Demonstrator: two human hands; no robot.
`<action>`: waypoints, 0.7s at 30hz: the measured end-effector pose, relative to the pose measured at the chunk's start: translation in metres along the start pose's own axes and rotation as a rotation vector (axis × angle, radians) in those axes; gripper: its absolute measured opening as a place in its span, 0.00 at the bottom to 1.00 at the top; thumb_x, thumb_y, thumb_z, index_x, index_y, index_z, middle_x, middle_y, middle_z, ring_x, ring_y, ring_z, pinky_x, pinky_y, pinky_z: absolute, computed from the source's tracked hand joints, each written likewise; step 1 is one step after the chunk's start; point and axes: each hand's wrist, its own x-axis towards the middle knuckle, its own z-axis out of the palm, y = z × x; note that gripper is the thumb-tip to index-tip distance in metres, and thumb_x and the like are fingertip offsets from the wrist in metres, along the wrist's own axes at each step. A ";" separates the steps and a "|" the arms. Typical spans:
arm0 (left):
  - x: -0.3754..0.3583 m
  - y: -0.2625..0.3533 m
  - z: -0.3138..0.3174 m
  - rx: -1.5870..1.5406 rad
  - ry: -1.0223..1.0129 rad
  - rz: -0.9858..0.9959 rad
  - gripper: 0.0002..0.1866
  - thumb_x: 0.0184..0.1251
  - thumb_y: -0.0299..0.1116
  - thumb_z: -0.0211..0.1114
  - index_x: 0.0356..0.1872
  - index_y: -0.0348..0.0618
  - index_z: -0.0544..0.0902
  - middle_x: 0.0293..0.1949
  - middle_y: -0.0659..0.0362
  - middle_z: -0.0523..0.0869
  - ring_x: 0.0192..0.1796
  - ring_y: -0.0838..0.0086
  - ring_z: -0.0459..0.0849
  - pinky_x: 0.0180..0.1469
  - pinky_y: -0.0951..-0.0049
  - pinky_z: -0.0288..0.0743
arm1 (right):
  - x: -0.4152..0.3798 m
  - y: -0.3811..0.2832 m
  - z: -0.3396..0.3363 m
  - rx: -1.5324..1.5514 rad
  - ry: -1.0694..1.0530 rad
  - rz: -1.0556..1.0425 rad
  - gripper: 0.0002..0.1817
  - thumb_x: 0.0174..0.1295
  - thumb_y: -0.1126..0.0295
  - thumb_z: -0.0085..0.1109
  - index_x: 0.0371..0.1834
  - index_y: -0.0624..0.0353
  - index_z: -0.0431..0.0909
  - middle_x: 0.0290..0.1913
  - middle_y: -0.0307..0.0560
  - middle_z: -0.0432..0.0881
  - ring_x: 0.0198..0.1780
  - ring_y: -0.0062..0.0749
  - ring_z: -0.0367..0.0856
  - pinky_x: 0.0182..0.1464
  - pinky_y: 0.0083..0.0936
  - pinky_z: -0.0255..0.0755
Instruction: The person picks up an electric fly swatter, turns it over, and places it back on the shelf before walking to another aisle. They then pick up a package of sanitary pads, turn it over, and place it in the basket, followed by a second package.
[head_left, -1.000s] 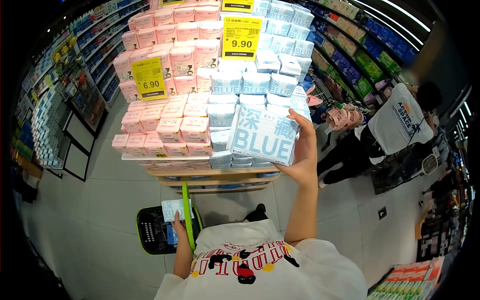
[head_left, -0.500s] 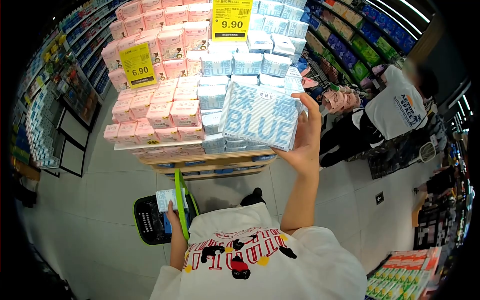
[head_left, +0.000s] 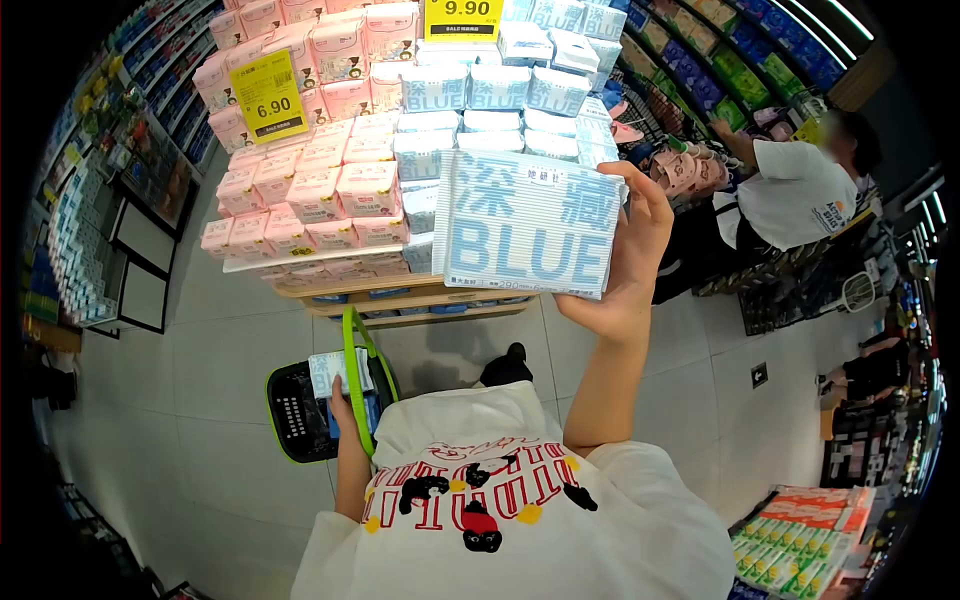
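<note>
My right hand [head_left: 634, 262] grips the right edge of a light-blue and white pack of sanitary pads [head_left: 525, 232], fingers behind and thumb below. Its front, printed "BLUE" and "290", faces me in front of the display. Down to the left, my left hand [head_left: 341, 402] is closed on another blue-white pack of sanitary pads [head_left: 326, 372] over a black shopping basket [head_left: 285, 448]. The basket's raised green handle [head_left: 352, 350] stands beside my left forearm. Part of the left fingers is hidden by the pack.
Stacked pink packs [head_left: 265, 180] and blue-white packs [head_left: 497, 88] fill the display, with yellow price signs [head_left: 268, 95]. On the right, a person [head_left: 800, 190] in a white top stands by a rack of pink slippers [head_left: 685, 170]. Boxed goods [head_left: 800, 545] stand at the lower right.
The pack in my right hand has come closer and turned to face me more squarely. The person on the right has turned and now reaches toward the rack.
</note>
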 end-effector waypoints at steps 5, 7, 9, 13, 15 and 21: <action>0.017 -0.005 -0.018 0.087 0.007 -0.092 0.22 0.61 0.37 0.67 0.52 0.36 0.77 0.44 0.56 0.83 0.41 0.71 0.83 0.41 0.71 0.77 | -0.002 0.000 -0.001 0.063 -0.007 -0.057 0.54 0.30 0.80 0.65 0.69 0.56 0.51 0.66 0.52 0.59 0.57 0.36 0.70 0.53 0.28 0.72; 0.014 -0.005 -0.015 0.050 0.004 -0.081 0.22 0.61 0.38 0.68 0.52 0.36 0.77 0.44 0.56 0.83 0.40 0.71 0.83 0.41 0.71 0.76 | -0.003 -0.001 -0.003 -0.006 -0.014 -0.068 0.54 0.31 0.79 0.67 0.69 0.57 0.51 0.64 0.51 0.61 0.57 0.36 0.71 0.54 0.29 0.73; 0.012 -0.005 -0.012 0.012 0.012 -0.077 0.22 0.61 0.39 0.68 0.52 0.35 0.77 0.43 0.57 0.83 0.39 0.71 0.83 0.40 0.72 0.76 | -0.004 -0.004 -0.001 -0.027 -0.004 -0.032 0.53 0.32 0.78 0.67 0.70 0.59 0.51 0.63 0.52 0.62 0.58 0.36 0.71 0.55 0.30 0.73; 0.008 -0.004 -0.008 -0.027 -0.057 -0.105 0.22 0.61 0.39 0.68 0.51 0.34 0.78 0.43 0.57 0.83 0.40 0.71 0.83 0.41 0.71 0.76 | -0.011 -0.001 0.002 -0.024 0.054 0.072 0.52 0.33 0.70 0.67 0.69 0.61 0.52 0.65 0.50 0.61 0.63 0.40 0.67 0.64 0.34 0.61; -0.002 -0.001 0.008 0.058 0.006 -0.026 0.20 0.62 0.48 0.63 0.41 0.40 0.81 0.30 0.60 0.82 0.30 0.74 0.80 0.32 0.74 0.74 | -0.013 -0.001 0.003 -0.015 0.096 0.114 0.51 0.36 0.66 0.69 0.68 0.63 0.54 0.65 0.52 0.62 0.65 0.41 0.65 0.65 0.34 0.59; -0.015 0.016 0.015 0.019 0.023 0.071 0.22 0.61 0.35 0.68 0.54 0.35 0.75 0.47 0.56 0.82 0.45 0.71 0.82 0.45 0.71 0.77 | -0.016 0.014 0.005 0.140 0.166 0.273 0.47 0.40 0.71 0.68 0.68 0.65 0.56 0.60 0.53 0.67 0.59 0.36 0.72 0.58 0.31 0.68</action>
